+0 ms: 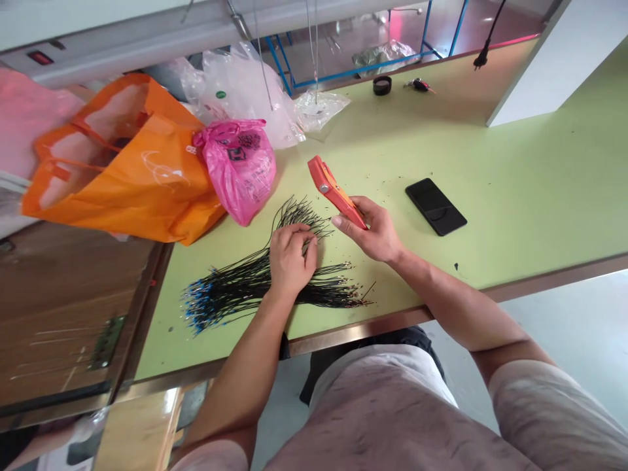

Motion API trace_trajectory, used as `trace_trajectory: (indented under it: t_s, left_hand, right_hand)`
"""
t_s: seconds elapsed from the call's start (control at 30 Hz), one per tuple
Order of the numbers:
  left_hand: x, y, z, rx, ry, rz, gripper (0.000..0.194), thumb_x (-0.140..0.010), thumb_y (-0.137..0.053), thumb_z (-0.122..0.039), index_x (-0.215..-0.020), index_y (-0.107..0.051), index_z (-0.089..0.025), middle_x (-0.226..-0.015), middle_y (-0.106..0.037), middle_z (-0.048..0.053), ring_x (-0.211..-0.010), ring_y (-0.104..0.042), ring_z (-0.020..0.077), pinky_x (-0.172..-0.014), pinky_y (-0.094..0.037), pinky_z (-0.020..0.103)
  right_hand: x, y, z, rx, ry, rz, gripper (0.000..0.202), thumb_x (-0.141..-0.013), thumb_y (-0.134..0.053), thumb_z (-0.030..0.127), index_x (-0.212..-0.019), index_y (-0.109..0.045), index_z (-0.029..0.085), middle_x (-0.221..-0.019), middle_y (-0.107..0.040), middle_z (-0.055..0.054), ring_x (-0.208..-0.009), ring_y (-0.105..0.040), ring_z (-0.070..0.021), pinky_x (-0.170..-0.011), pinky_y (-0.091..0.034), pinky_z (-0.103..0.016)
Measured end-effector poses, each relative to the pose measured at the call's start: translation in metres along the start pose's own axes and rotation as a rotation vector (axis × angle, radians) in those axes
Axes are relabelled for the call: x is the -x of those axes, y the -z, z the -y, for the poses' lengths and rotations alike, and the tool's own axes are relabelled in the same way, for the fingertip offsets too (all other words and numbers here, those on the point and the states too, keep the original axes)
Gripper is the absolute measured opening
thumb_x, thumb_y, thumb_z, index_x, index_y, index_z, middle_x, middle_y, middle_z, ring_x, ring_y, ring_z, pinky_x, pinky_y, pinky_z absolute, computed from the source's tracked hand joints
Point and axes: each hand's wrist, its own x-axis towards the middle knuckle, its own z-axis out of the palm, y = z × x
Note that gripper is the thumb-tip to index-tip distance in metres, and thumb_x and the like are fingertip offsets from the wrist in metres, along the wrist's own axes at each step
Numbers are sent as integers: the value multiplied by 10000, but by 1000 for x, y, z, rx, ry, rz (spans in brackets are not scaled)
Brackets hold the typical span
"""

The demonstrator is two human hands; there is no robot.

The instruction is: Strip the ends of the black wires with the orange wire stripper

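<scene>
Black wires [240,278] lie in a loose bundle on the green tabletop, with blue tips at the left and bare-looking ends at the right. Another part of the wires [300,212] fans out toward the back. My left hand [293,258] rests over the middle of the bundle, its fingers curled and thumb pinched in on thin black wire; how many strands it holds is hidden. Raised above the table, my right hand [377,230] grips a red-and-orange wire stripper [336,193] by its handles, its head pointing up and left.
An orange bag [147,190] and a knotted pink plastic bag [243,170] stand behind the wires. A black phone [436,207] lies to the right. Farther back are a black ring [382,85], keys [420,85] and a white upright panel [544,72]. A black plug [481,57] hangs down.
</scene>
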Motion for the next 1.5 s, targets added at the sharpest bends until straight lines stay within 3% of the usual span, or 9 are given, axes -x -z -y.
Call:
trace_trajectory:
  t_s: [0.07,0.17,0.3,0.43,0.7,1.17,1.5]
  left_hand:
    - [3,3,-4,66,74,-49,121,-1051,-650,-341,-999,-690,-239,-1071,-786,113,-1006,-726,281,-963,-579,476]
    - [9,3,-5,269,292,-63,187,-1090,-624,-412,-1055,-654,-231,-920,-777,52,-775,-708,192,-775,-584,356]
    - [11,0,-6,528,444,-54,342,-1083,-637,-569,-1078,-615,-228,-828,-744,9,-663,-675,137,-677,-568,277]
    - [10,1,-13,597,430,-2,377,-1075,-641,-603,-1096,-649,-227,-804,-724,-2,-611,-635,122,-615,-534,253]
    - [11,7,-20,620,378,128,289,-1084,-639,-499,-1110,-700,-218,-839,-762,30,-678,-700,159,-679,-587,292]
    - [12,6,-19,663,397,172,365,-1055,-664,-573,-1059,-712,-211,-765,-730,11,-656,-683,158,-642,-541,280]
    - [10,8,-20,674,446,179,372,-1047,-662,-573,-1080,-705,-205,-791,-723,9,-698,-683,160,-689,-543,282]
  right_hand:
    - [-1,0,-4,9,-30,27,661,-773,-913,774,-1088,-733,222,-911,-716,-2,-789,-595,-151,-711,-524,-326]
    - [0,-1,-8,53,-62,71,635,-780,-917,748,-1078,-727,221,-873,-688,14,-745,-556,-139,-678,-489,-319]
    - [4,-3,-12,90,-72,123,533,-824,-906,637,-1097,-729,214,-883,-686,10,-753,-556,-143,-714,-497,-328]
    - [7,-7,-18,69,-89,173,420,-849,-849,464,-1151,-719,203,-922,-716,-8,-790,-619,-157,-775,-543,-343]
    - [10,-11,-24,53,-62,213,333,-835,-774,346,-1129,-674,224,-901,-709,-1,-777,-629,-158,-737,-546,-323]
    - [8,-9,-21,96,-36,260,264,-860,-734,357,-1056,-612,228,-804,-591,44,-659,-468,-119,-643,-443,-292]
    - [9,-9,-20,91,-53,267,256,-873,-741,369,-1044,-624,217,-793,-582,46,-659,-455,-109,-624,-409,-276]
